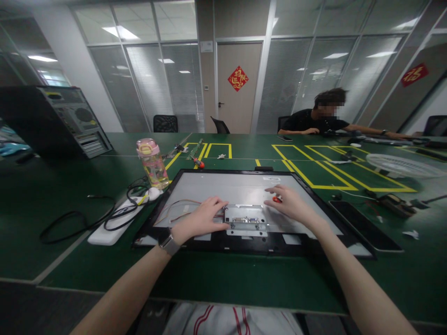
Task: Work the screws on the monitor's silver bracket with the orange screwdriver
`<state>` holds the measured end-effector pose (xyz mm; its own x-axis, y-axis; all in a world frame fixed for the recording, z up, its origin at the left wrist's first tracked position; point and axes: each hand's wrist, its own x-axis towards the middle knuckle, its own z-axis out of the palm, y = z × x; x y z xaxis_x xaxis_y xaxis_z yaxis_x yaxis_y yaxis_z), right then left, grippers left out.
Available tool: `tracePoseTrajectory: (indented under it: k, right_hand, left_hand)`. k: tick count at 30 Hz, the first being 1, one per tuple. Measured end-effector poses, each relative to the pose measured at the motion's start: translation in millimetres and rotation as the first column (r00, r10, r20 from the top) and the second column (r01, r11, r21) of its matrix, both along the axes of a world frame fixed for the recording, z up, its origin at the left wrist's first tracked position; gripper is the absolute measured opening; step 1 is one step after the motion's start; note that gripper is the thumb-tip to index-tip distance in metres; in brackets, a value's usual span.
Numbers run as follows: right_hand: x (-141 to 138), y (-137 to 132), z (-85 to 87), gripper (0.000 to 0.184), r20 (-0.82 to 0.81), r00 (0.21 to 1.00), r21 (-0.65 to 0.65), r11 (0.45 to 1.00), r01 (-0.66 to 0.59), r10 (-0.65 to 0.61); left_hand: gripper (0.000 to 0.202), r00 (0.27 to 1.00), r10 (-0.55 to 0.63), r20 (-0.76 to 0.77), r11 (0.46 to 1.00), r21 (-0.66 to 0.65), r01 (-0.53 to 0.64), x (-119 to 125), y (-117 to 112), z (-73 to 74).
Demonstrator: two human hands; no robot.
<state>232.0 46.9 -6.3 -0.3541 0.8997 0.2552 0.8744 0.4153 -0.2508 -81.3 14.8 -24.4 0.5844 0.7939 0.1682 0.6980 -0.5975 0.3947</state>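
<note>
A flat display panel (230, 185) with a black frame lies back side up before me. On its near middle sits a metal bracket with connector ports (246, 221). My left hand (202, 217) has its thumb and fingers at the near and far corners of the bracket's left end, gripping it. Just right of the bracket, my right hand (291, 203) hovers over the panel with thumb and index finger apart. A red-orange handle end (277, 199), seemingly a screwdriver's, shows between them, apparently held in the palm; the rest is hidden. Thin wires (178, 204) run left of the bracket.
Left of the panel are a white power strip (113, 223), black cables (66, 228) and a pink bottle (152, 163). Another screwdriver (199, 163) lies behind it. A phone-like black slab (365, 225) is at right. A person (314, 118) sits across the table.
</note>
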Motion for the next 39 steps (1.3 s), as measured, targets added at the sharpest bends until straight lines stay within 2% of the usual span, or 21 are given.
tracePoseTrajectory:
  k: [2,4,5,10,17,22,28,33,39]
  right_hand:
    - [-5.6,-5.7,2.8,0.053,-0.209,0.969,-0.185,0.967,-0.173,0.133]
    - [-11.0,-10.4,1.6,0.070,-0.265,0.950,-0.309,0.918,-0.247,0.167]
    - [-13.5,-11.9,0.1,0.071,-0.246,0.954,-0.343,0.905,-0.251,0.172]
    - [-19.2,-12.9,-2.5,0.060,-0.216,0.951,-0.289,0.916,-0.277,0.220]
    - [-17.0,-15.2,13.3,0.054,-0.276,0.923,-0.141,0.939,-0.314,0.268]
    - [-19.5,-8.1,3.1,0.055,-0.317,0.910,-0.070,0.950,-0.305,0.268]
    - [-17.6,5.2,-17.8,0.054,-0.301,0.931,-0.201,0.940,-0.275,0.208]
    - [-13.5,11.8,-23.2,0.060,-0.303,0.935,-0.243,0.934,-0.262,0.184]
    - [-12.6,15.7,-27.0,0.065,-0.371,0.919,-0.283,0.926,-0.249,0.134]
  left_hand:
    - [0.066,1.000,0.010,0.021,1.000,-0.010,-0.010,-0.1,0.8,-0.9]
    - [0.067,0.999,0.017,0.044,1.000,-0.024,-0.016,0.2,2.2,-1.8]
    - [0.066,0.998,0.021,0.053,0.999,-0.030,-0.019,0.5,3.0,-2.1]
    - [0.060,0.994,0.027,0.103,1.000,-0.015,-0.026,2.9,6.2,-0.4]
    - [0.058,0.978,0.007,0.207,0.999,0.032,-0.014,2.7,9.6,8.3]
    - [0.059,0.982,0.038,0.187,0.999,0.017,-0.041,1.4,18.2,4.3]
    - [0.058,0.996,0.038,0.083,0.999,-0.030,-0.036,-1.1,28.1,-5.3]
    - [0.060,0.995,0.081,0.050,0.996,-0.027,-0.079,-0.4,31.1,-8.7]
    - [0.060,0.993,0.072,0.096,0.997,0.005,-0.072,0.6,35.1,-11.7]
